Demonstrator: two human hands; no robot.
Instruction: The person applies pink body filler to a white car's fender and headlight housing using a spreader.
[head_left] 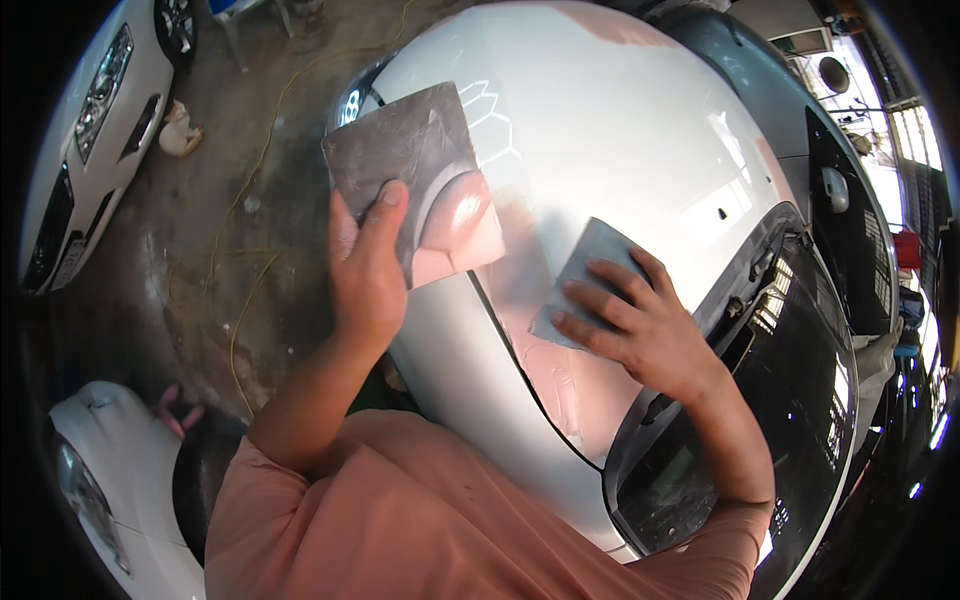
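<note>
My left hand (370, 285) is closed on a grey-brown flat board (390, 145), its thumb lying over the top face. A smooth mound of pink filler putty (455, 212) sits on the board's near right part. Fingers spread over its face, my right hand (655, 335) holds a grey rectangular spreader (598, 250) against the white car hood (630, 110). Below and left of the spreader, a smeared pink filler patch (575, 385) covers the hood's corner beside the fender (440, 340). What lies under the spreader is hidden.
The car's dark windshield (740, 440) is at the right, with another dark car (790, 110) beyond. White cars stand at the upper left (120, 90) and lower left (135, 470). A cat (180, 130) and a yellow cable (262, 160) are on the floor.
</note>
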